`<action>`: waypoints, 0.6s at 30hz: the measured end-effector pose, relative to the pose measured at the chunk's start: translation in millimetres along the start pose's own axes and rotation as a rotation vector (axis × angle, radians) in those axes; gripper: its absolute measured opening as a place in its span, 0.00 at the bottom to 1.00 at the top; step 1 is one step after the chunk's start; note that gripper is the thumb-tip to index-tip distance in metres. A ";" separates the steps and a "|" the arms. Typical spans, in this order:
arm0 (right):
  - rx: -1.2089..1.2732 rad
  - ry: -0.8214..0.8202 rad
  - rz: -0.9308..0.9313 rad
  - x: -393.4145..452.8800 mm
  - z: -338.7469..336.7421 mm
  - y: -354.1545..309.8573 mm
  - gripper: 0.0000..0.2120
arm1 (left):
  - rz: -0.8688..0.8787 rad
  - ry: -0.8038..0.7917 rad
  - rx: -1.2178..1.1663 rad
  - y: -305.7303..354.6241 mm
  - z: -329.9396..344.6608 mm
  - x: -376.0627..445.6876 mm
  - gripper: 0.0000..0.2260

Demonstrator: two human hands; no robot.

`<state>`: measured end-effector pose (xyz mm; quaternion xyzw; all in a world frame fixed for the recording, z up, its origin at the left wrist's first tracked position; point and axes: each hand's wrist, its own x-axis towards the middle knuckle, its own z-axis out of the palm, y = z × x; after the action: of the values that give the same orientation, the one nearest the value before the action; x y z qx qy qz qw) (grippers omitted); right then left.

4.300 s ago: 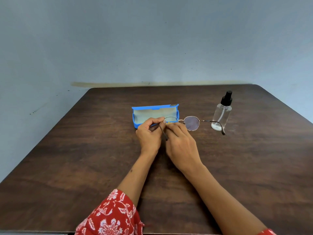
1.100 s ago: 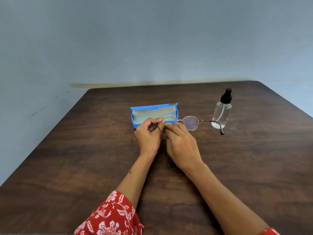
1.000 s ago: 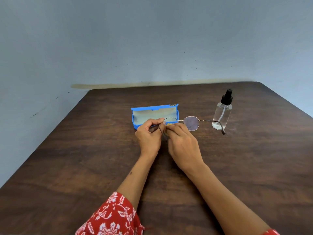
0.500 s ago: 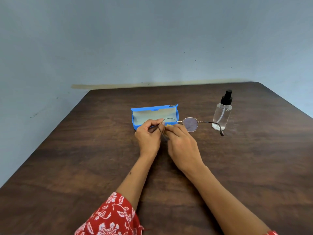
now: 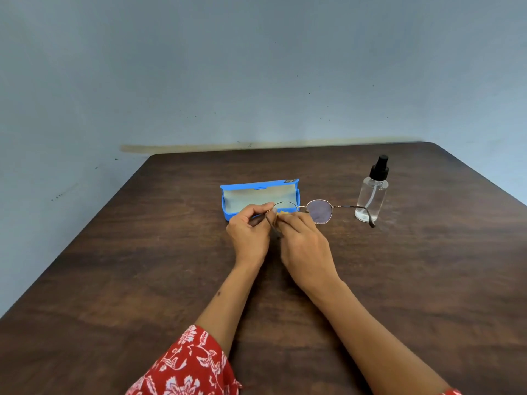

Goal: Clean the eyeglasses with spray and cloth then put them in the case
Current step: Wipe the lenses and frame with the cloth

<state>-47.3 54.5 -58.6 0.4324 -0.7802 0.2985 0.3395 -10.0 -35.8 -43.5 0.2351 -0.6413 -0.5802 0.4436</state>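
Head view: the blue case [image 5: 259,198] lies open on the bench [image 5: 142,266], its pale lining showing, just behind the grip. Left hand [image 5: 249,232] pinches the eyeglasses [image 5: 322,210] at the left lens rim; right hand [image 5: 303,243] pinches a yellow cloth [image 5: 283,213] against that lens. Right of the grip, the tinted lens and one temple stick out toward the clear spray bottle [image 5: 372,195], which stands upright

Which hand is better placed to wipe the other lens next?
The right hand. It already pinches the yellow cloth at the lens beside the uncovered lens, while the left hand grips the glasses at their left end.
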 end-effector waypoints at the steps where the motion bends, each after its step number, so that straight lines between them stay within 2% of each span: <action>1: 0.013 -0.011 -0.002 -0.1 -1.5 -0.9 0.16 | -0.005 0.004 0.002 -0.1 -0.3 0.4 0.06; 11: 0.114 -0.048 -0.006 -5.6 -9.3 2.4 0.13 | 0.007 0.057 0.008 -2.6 -2.8 3.5 0.05; 13: 0.217 -0.032 0.089 -5.9 -11.3 3.6 0.11 | 0.013 0.077 0.003 -3.0 -3.5 4.8 0.05; 18: 0.565 0.156 0.509 -0.1 -26.1 10.9 0.13 | -0.036 0.146 -0.027 -1.4 -5.5 6.9 0.04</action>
<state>-49.7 79.3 -45.1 0.2773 -0.7215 0.6084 0.1803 -9.1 -44.7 -43.1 0.2822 -0.5952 -0.5780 0.4817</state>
